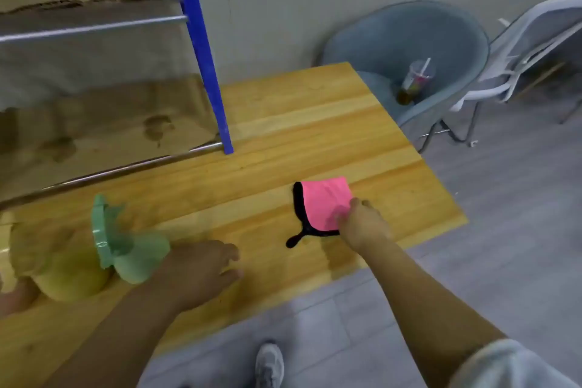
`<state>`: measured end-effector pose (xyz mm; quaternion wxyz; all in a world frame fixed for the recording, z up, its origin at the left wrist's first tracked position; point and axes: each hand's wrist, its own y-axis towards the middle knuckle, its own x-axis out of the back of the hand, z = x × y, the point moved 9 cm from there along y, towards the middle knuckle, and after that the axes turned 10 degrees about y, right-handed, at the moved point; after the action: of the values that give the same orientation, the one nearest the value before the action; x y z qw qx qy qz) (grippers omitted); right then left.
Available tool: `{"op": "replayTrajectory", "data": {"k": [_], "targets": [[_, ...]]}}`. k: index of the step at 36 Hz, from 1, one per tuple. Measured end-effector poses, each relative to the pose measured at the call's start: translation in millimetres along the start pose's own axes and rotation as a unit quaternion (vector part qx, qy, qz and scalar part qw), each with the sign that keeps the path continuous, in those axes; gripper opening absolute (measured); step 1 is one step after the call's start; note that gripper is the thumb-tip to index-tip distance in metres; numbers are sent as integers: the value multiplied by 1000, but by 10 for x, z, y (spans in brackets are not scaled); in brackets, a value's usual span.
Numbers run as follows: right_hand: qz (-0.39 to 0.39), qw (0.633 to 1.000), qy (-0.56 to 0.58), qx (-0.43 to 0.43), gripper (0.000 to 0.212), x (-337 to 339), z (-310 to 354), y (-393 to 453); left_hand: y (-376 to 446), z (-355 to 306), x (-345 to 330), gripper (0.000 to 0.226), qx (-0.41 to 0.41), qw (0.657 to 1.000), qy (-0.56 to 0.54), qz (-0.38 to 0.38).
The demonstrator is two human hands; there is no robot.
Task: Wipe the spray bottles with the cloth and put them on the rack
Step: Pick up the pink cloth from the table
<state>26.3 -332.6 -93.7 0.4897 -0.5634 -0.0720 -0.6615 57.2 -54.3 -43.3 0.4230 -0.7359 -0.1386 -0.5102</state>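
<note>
Beyond the far right corner of the wooden table (315, 135) stands a grey tub chair (419, 41), a plastic cup with a straw (417, 77) on its seat (contents blurred). A white folding chair (535, 50) stands just beside it. A grey shoe (269, 365) shows on the floor below the table's near edge.

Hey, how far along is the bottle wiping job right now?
Barely started. No bottle shows on the rack shelves in view. In hand: the right hand pinches the pink cloth lying on the table, while the left hand rests open beside the green spray bottle, which lies on its side, not gripped. Left: wiping that bottle and the blurred yellowish one, then racking them.
</note>
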Motion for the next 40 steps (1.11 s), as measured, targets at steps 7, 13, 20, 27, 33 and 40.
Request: {"op": "replayTrajectory", "data": {"k": [7, 13, 20, 27, 33, 40], "targets": [[-43, 991, 100, -79, 49, -48, -149, 374, 182, 13, -268, 37, 27, 999, 0, 47], [-40, 948, 297, -107, 7, -120, -214, 452, 191, 68, -366, 36, 44, 998, -16, 41], [-46, 916, 396, -52, 3, 93, -49, 172, 20, 178, -473, 34, 76, 995, -60, 26], [-172, 936, 217, 219, 28, 492, 480, -434, -271, 340, -586, 31, 117, 988, -101, 24], [97, 951, 24, 294, 31, -353, 860, -757, -494, 527, -661, 25, 139, 983, -120, 13], [77, 934, -137, 321, 62, -724, 1015, -760, -677, 741, -825, 12, 139, 982, -127, 16]]}}
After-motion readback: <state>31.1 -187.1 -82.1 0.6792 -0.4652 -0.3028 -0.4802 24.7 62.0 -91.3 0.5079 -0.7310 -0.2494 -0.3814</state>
